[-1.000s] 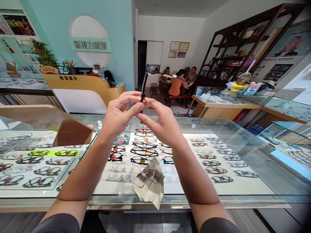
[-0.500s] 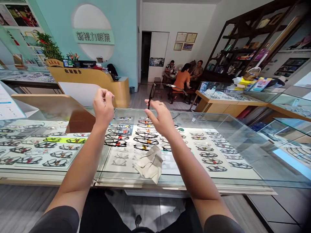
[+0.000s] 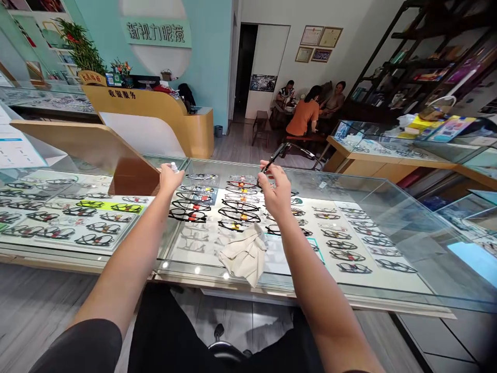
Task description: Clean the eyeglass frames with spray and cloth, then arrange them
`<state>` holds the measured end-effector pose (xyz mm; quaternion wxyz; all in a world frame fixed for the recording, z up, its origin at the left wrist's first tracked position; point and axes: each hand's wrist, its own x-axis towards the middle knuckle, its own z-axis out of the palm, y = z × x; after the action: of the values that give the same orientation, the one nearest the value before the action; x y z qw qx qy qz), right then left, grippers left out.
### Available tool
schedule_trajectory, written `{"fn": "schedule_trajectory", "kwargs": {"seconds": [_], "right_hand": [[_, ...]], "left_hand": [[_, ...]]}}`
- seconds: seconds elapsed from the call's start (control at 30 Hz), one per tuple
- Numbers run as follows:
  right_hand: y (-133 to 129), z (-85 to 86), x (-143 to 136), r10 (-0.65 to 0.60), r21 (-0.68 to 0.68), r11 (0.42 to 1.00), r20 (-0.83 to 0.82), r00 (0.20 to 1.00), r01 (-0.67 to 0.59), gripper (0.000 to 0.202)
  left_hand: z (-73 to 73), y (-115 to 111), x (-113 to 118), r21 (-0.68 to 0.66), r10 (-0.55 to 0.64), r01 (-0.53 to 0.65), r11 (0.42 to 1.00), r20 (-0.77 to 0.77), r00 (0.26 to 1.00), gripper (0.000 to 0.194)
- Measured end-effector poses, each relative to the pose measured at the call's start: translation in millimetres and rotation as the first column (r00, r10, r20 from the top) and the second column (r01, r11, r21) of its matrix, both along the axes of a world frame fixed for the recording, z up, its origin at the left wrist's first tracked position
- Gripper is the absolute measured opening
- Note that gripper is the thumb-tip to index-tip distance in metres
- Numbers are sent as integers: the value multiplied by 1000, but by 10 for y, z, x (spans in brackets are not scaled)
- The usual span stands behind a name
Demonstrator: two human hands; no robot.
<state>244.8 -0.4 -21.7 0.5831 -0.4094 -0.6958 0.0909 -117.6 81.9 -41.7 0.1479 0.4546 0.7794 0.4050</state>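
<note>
My left hand (image 3: 171,178) is closed around a small white-topped bottle (image 3: 174,167), near the right edge of a wooden board. In my right hand (image 3: 276,190) is a pair of dark-framed glasses (image 3: 280,151), pinched between thumb and fingers and raised above the counter. A crumpled beige cloth (image 3: 244,255) lies on the glass top of the display case (image 3: 217,269), below and between my hands. Rows of glasses frames (image 3: 238,213) show through the glass beneath it.
The wooden board (image 3: 77,137) stands tilted on the counter at the left, beside a white printed card (image 3: 15,140). Several people sit farther back, one in an orange top (image 3: 303,118). Another glass case (image 3: 373,150) stands at the back right.
The view has shifted, and the background sits higher. My left hand now shows a white bottle tip. The glasses in my right hand have turned, and that hand is farther right.
</note>
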Motion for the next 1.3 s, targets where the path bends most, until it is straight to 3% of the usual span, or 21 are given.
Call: {"fn": "schedule_trajectory", "kwargs": {"seconds": [0.17, 0.23, 0.3, 0.33, 0.43, 0.57, 0.67, 0.77, 0.87, 1.0, 1.07, 1.3], "right_hand": [[28, -12, -1, 88, -86, 991, -142, 986, -101, 43], [22, -2, -13, 116, -107, 985, -175, 978, -136, 44], [2, 11, -32, 140, -120, 979, -201, 970, -166, 44], [-13, 17, -44, 152, -122, 976, -210, 966, -180, 44], [-60, 27, -90, 191, -144, 964, -217, 957, -225, 45], [-108, 18, -151, 257, -190, 936, -207, 944, -296, 47], [-137, 5, -192, 318, -234, 901, -218, 922, -366, 49], [-179, 1, -237, 396, -286, 847, -222, 891, -448, 52], [-235, 5, -288, 477, -330, 783, -226, 849, -527, 53], [-299, 15, -349, 552, -385, 708, -220, 805, -591, 58], [-321, 24, -369, 582, -399, 682, -212, 785, -613, 60], [-345, 61, -380, 635, -404, 631, -220, 740, -662, 59]], "left_hand": [[-37, 22, -84, -32, -26, 27, 999, 9, 1000, 32], [15, -7, -18, 39, -65, 65, 997, 0, 998, 24], [103, -67, 122, 183, -197, 178, 967, 94, 976, 19], [157, -113, 216, 274, -307, 251, 928, 184, 934, 20], [318, -310, 547, 483, -610, 399, 779, 442, 657, 42], [458, -600, 892, 504, -732, 560, 657, 603, 317, 77], [493, -718, 988, 470, -738, 665, 581, 648, 187, 94], [487, -740, 1011, 455, -739, 719, 526, 663, 122, 97], [447, -729, 1050, 421, -749, 738, 527, 641, 168, 97], [361, -730, 1135, 381, -764, 694, 610, 516, 388, 91], [322, -734, 1156, 371, -766, 687, 625, 462, 447, 88], [293, -753, 1141, 350, -788, 723, 595, 431, 440, 82]]}}
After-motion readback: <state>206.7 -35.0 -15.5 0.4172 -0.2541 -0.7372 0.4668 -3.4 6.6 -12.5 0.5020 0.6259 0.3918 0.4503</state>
